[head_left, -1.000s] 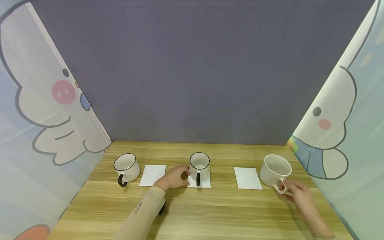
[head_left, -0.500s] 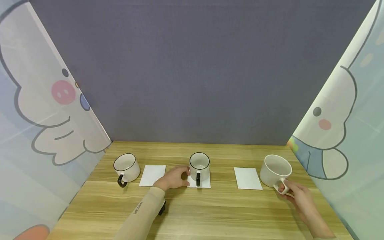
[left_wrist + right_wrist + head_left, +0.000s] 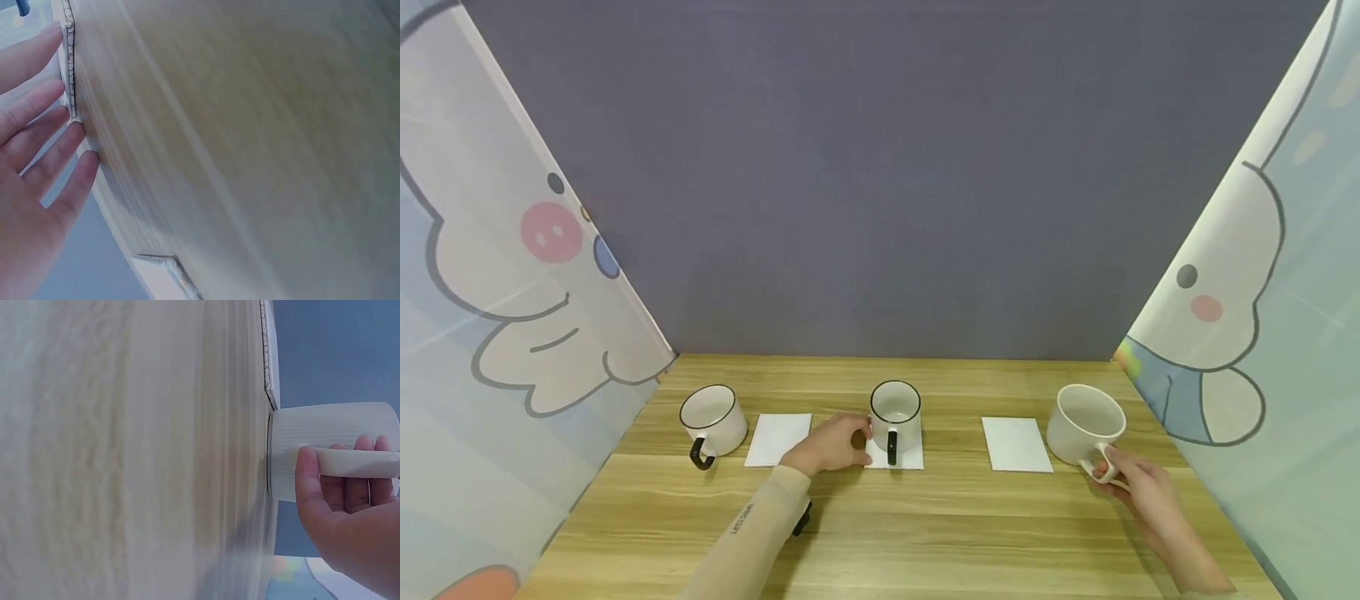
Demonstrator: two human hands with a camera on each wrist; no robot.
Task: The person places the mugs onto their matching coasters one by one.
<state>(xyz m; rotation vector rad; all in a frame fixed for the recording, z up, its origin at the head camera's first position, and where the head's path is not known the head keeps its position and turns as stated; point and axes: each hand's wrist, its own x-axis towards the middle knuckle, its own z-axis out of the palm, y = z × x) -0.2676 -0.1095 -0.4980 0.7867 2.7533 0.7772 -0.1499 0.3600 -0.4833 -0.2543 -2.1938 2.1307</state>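
At the middle of the table, a white mug [image 3: 895, 410] with a dark rim and black handle stands on a white square coaster [image 3: 912, 460]. My left hand [image 3: 829, 444] is at that coaster's left side; in the left wrist view its loosely extended fingers [image 3: 74, 181] reach the edge of the coaster [image 3: 70, 69]. On the right, a larger plain white mug [image 3: 1084, 425] stands upright on the wood beside another coaster [image 3: 1017, 444]. My right hand [image 3: 1150, 492] holds its handle, and the right wrist view shows the fingers curled around the handle [image 3: 356, 464].
A second black-handled white mug [image 3: 715, 421] stands at the far left, tilted-looking from this angle. Between it and my left hand lies a third coaster [image 3: 778, 438]. A grey panel [image 3: 880, 183] closes off the back, and cartoon-printed sheets [image 3: 580, 350] flank the wooden table [image 3: 940, 542].
The head view has shifted very slightly, moving everything a little to the left in frame. Hands, mugs and coasters otherwise keep their places.
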